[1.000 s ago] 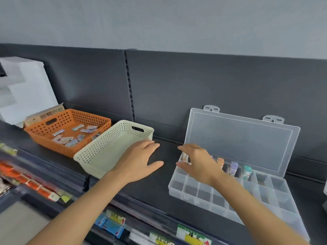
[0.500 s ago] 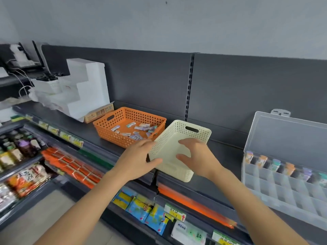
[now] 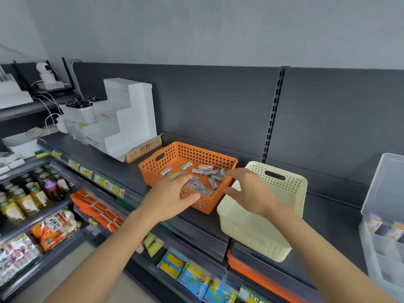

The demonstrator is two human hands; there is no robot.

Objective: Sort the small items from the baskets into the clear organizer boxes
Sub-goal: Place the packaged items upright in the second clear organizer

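Head view: left hand and right hand, spread and empty, have swung left from the clear organizer box to the orange basket, seemingly for more small items.

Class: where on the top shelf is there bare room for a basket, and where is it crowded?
Bare shelf: between cream basket and organizer box; left of orange basket, before the white stand. Crowded: where the baskets meet, under left hand and right hand.
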